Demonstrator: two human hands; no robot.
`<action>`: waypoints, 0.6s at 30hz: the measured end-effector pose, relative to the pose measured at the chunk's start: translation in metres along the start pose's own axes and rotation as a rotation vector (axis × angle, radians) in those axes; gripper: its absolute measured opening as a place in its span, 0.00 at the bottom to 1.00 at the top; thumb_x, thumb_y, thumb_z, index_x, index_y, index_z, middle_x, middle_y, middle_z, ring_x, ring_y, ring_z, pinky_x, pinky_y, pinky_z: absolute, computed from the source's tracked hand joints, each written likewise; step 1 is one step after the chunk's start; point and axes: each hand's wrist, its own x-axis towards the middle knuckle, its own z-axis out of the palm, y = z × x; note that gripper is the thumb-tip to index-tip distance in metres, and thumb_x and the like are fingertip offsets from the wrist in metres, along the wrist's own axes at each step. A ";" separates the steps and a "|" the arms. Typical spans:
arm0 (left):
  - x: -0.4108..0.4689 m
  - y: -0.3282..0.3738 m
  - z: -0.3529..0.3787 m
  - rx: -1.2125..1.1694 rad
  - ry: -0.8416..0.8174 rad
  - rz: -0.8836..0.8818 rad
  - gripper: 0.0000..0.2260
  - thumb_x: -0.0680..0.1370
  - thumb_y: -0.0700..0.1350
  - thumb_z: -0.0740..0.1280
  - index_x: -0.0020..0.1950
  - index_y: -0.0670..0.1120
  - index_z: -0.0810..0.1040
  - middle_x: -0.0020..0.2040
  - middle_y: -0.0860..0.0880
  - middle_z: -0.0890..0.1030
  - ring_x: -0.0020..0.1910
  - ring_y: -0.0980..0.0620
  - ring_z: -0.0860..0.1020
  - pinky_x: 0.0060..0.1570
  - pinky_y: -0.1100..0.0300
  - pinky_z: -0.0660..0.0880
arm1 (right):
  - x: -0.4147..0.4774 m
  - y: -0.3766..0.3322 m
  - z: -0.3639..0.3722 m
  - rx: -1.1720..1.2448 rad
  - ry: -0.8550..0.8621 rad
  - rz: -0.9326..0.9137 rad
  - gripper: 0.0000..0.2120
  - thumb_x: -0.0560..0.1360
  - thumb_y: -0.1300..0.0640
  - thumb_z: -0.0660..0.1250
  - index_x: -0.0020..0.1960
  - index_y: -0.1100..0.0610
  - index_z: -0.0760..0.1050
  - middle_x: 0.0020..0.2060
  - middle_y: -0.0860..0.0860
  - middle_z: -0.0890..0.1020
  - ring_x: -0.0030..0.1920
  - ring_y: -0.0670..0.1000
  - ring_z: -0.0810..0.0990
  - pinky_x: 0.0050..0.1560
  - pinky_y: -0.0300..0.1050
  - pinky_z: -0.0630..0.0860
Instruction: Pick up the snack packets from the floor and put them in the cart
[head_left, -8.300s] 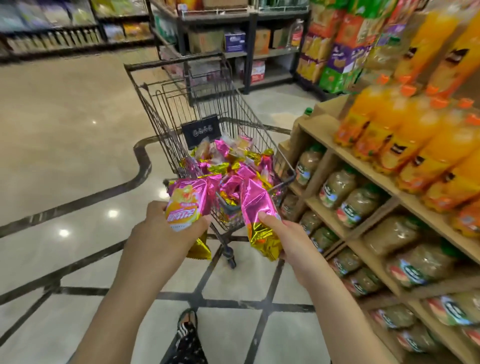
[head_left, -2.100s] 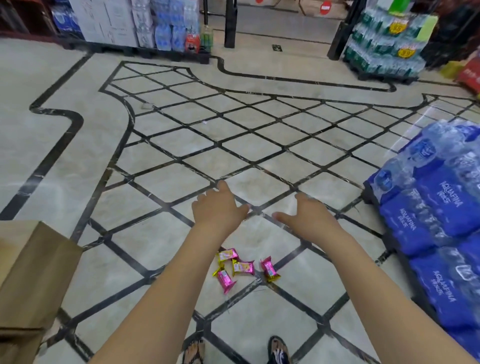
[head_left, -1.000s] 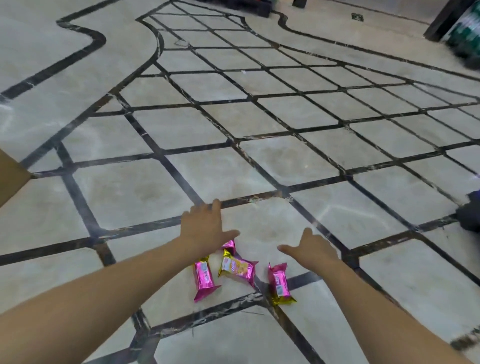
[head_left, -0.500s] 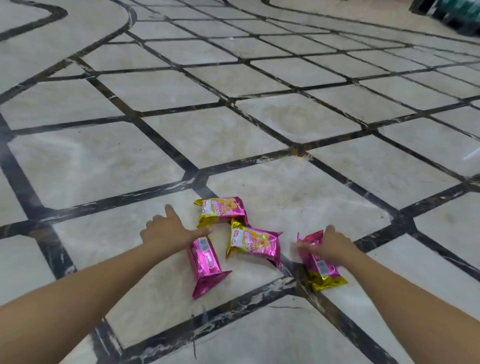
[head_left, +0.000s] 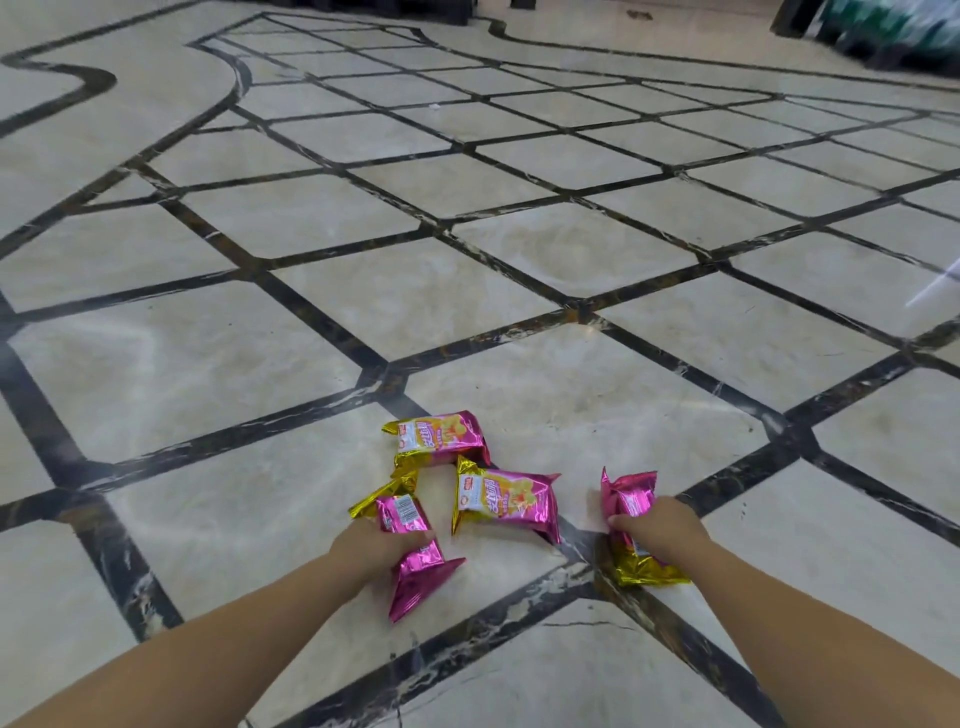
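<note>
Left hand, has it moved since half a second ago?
Yes. The left hand has shifted right, toward the middle packet: it was beside the left packet and now holds that packet in its grip.

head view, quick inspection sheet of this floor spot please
surface: cream marble floor with dark inlay lines
job's things: far snack packet and middle snack packet lie untouched; cart not in view
clutter: small pale scrap far back
hands: left hand grips left snack packet; right hand grips right snack packet
cables: nothing seen
surroundings: blurred green stacked goods top right
</note>
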 end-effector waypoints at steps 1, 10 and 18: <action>0.000 0.000 0.002 -0.018 0.002 0.008 0.23 0.73 0.55 0.73 0.59 0.41 0.75 0.47 0.47 0.76 0.41 0.52 0.73 0.41 0.59 0.71 | -0.002 0.001 0.002 0.019 0.009 -0.008 0.19 0.75 0.43 0.68 0.36 0.55 0.68 0.34 0.50 0.74 0.34 0.47 0.73 0.31 0.40 0.65; -0.002 -0.014 0.007 -0.076 0.101 -0.003 0.17 0.75 0.50 0.73 0.53 0.36 0.77 0.33 0.48 0.72 0.30 0.53 0.70 0.25 0.62 0.62 | 0.005 -0.002 -0.020 0.130 0.067 0.009 0.19 0.72 0.42 0.70 0.37 0.57 0.71 0.32 0.51 0.75 0.34 0.48 0.74 0.30 0.42 0.66; 0.006 -0.008 0.018 -0.327 0.076 -0.072 0.18 0.72 0.46 0.76 0.47 0.39 0.69 0.37 0.43 0.76 0.32 0.49 0.76 0.28 0.59 0.70 | 0.006 -0.004 -0.022 0.158 0.013 0.028 0.20 0.71 0.39 0.71 0.40 0.55 0.71 0.34 0.50 0.76 0.37 0.49 0.77 0.36 0.41 0.71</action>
